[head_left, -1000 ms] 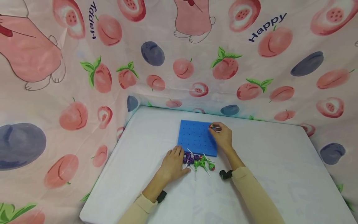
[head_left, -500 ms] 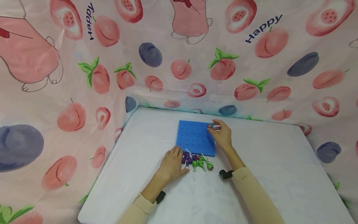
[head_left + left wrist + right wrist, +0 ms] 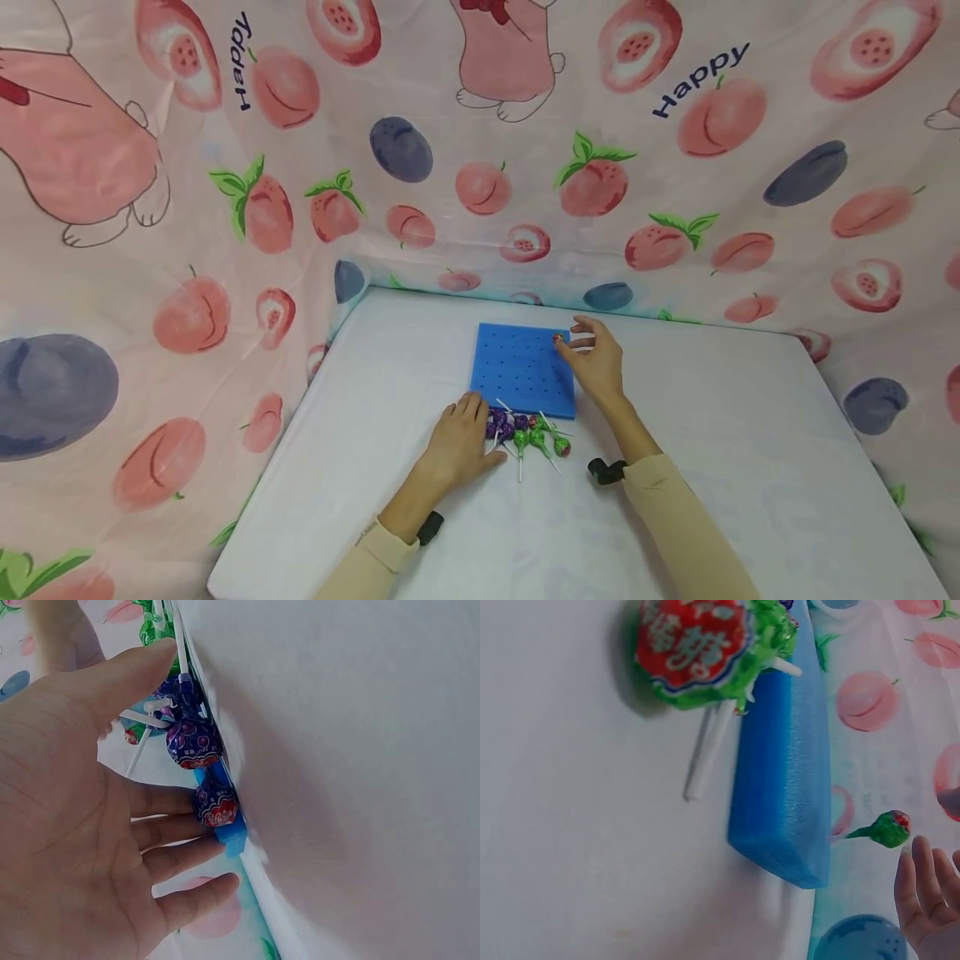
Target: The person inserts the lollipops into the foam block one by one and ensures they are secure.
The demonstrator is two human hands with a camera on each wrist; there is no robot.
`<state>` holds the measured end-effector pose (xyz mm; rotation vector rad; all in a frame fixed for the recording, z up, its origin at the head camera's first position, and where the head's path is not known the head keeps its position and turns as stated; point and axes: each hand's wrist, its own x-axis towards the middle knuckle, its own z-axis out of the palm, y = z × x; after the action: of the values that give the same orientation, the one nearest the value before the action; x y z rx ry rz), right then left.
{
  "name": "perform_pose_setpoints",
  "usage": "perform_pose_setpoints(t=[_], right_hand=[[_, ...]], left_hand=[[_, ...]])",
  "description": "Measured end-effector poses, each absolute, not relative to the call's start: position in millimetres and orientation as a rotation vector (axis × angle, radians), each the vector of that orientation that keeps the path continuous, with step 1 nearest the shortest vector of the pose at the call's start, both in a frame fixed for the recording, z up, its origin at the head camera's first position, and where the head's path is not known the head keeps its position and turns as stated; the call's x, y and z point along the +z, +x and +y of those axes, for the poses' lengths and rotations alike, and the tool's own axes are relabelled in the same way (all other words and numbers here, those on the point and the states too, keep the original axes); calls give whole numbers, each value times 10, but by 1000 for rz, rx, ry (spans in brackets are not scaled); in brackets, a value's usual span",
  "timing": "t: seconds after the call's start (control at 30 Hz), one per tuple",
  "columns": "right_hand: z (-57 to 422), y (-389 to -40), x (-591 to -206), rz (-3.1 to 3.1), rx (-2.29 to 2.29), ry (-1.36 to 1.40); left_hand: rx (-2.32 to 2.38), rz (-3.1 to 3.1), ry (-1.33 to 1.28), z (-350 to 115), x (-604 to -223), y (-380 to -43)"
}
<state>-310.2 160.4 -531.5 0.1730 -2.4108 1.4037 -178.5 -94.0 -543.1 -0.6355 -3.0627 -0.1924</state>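
Observation:
In the head view, a green-and-red wrapped lollipop [image 3: 558,338] is at the upper right corner of a blue foam board [image 3: 521,367] dotted with small holes. My right hand [image 3: 600,367] is beside it, thumb and fingers spread around the candy. The right wrist view shows that lollipop [image 3: 891,829] standing with its stick toward the board, the fingertips just off the candy. My left hand [image 3: 457,437] rests at the board's lower left corner, fingers extended. Purple lollipops [image 3: 193,742] lie beside its palm, and its fingers reach behind one of them.
Green lollipops [image 3: 538,440] lie in front of the board next to the purple ones, their white sticks pointing several ways. A white-covered table [image 3: 712,433] carries everything. Fruit-patterned cloth [image 3: 420,75] hangs behind and to the left.
My right fingers have opened and drawn slightly off the lollipop, which stays at the board's corner. The left hand keeps its place. The head view has shifted a little.

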Motion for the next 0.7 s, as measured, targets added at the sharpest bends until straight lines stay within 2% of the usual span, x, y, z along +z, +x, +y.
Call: perform_pose_setpoints(t=[0.7], right_hand=[[1630, -2854, -5067, -2358, 1418, 275]], left_hand=[[-221, -3069, -641, -959, -5449, -1788]])
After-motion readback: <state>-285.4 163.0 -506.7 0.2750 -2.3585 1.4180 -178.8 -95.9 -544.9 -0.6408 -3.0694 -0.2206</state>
